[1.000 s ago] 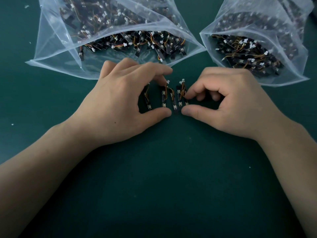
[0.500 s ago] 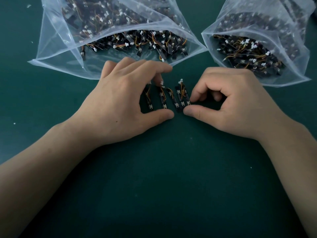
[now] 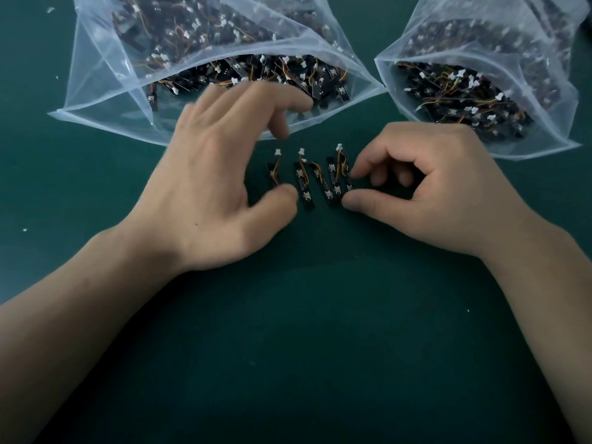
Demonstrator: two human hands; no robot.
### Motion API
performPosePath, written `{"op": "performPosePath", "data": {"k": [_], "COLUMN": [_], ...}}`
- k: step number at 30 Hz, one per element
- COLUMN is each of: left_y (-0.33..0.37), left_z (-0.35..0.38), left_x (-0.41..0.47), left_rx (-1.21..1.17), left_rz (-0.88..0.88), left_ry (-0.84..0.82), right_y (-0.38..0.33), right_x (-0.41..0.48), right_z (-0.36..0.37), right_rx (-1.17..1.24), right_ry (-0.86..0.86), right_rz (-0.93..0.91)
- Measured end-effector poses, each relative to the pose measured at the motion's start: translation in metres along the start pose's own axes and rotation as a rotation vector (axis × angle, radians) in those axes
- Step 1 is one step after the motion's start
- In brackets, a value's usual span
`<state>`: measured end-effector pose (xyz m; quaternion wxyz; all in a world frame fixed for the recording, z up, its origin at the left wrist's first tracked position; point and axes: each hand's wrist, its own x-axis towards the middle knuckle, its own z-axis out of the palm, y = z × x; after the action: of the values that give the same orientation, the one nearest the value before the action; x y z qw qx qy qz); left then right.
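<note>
Several small black circuit boards (image 3: 302, 187) with orange-yellow wires and white plugs lie side by side on the dark green mat (image 3: 288, 347), between my hands. My left hand (image 3: 208, 187) hovers with spread, blurred fingers over the mouth of the left bag; its thumb tip lies next to the leftmost board (image 3: 274, 173) and it holds nothing. My right hand (image 3: 432, 187) has its fingers curled. Its index fingertip and thumb tip pinch the rightmost board (image 3: 347, 185) by its two ends.
Two clear plastic bags lie open at the far side, a left bag (image 3: 105, 91) and a right bag (image 3: 544, 133). Both are full of the same wired boards. A few white specks dot the mat at the left.
My left hand has lifted off the row and opened, its fingers moving up toward the left bag. The boards are now uncovered. My right hand has stayed at the right end.
</note>
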<state>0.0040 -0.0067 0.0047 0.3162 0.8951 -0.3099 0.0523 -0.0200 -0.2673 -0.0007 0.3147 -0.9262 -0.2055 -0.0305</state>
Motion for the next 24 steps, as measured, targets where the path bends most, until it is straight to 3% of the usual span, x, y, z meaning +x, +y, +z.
{"op": "performPosePath", "data": {"k": [2,6,24], "left_y": [0.0023,0.0052,0.0064], "left_z": [-0.002,0.0034,0.0043], "left_x": [-0.0004,-0.0028,-0.0016], "left_rx": [-0.021,0.035,-0.042], "left_rz": [-0.028,-0.105,-0.125], "left_ry": [0.057,-0.029,-0.032], "right_y": [0.0009,0.0026,0.0022], "right_x": [-0.0003,-0.0005,-0.0004], "right_z": [0.0006,0.0008,0.0015], "right_rx": [-0.008,-0.03,-0.025], "right_ry": [-0.003,-0.005,-0.009], "right_rz": [-0.014,-0.036,-0.01]}}
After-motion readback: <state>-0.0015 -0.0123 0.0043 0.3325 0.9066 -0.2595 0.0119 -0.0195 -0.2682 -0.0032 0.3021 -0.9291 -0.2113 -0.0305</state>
